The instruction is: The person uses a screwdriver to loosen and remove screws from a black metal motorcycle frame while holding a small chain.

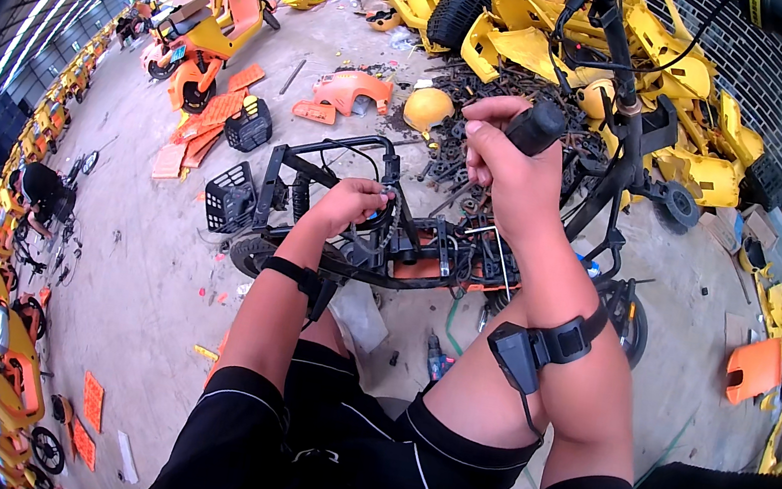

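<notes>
My left hand (344, 207) is at the near-left part of a bare black scooter frame (377, 271). Its fingers are pinched by the frame's upright tubes, next to a small blue spot; whatever they hold is too small to name. Raised over the right half of the frame, my right hand (516, 167) is closed with its fingers curled. A thick black cylindrical handle (537, 128) sticks up from between its thumb and forefinger; the rest of it is hidden. Below my right wrist, a thin silvery rod (506, 262) lies across the frame's parts.
Yellow body panels (674, 74) are heaped at the back right, with dark metal parts before them. A yellow helmet-like shell (427, 108) and orange panels (348, 93) lie on the floor. A drill-like tool (438, 358) is by my legs. Another person (40, 192) crouches far left.
</notes>
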### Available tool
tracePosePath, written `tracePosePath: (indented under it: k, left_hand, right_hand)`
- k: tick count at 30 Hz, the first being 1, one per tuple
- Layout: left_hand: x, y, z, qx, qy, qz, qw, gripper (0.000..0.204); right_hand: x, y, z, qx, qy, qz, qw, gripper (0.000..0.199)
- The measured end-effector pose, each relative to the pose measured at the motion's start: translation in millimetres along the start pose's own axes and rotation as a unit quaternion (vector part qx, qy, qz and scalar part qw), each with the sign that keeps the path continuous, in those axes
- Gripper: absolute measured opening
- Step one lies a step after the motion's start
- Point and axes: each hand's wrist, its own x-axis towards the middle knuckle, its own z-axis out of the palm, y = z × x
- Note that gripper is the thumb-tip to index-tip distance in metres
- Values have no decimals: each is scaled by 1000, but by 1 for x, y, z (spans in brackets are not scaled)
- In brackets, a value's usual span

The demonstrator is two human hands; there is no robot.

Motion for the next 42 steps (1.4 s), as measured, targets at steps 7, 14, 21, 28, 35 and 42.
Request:
tracePosePath:
  k: [7, 14, 21, 28, 35, 42]
  left_hand:
    - [10, 12, -27, 35, -116, -11, 993, 27]
    - [-10, -1, -12, 80, -28, 69, 994, 24]
    - [-9, -24, -14, 131, 18, 138, 982, 19]
    - [-11, -30, -9, 174, 46, 170, 969, 18]
    - [-12, -32, -5, 204, 73, 196, 956, 19]
    - [-20, -23, 1, 201, 90, 199, 955, 17]
  right_hand:
    - [10, 4, 8, -4, -2, 18, 1000, 15]
    - [33, 25, 26, 37, 0, -4, 999, 15]
    - [44, 48, 45, 28, 7, 0, 1000, 15]
    - [48, 63, 56, 17, 36, 5, 999, 17]
    - [46, 66, 61, -8, 39, 4, 999, 18]
    - [42, 64, 70, -20, 65, 10, 998, 18]
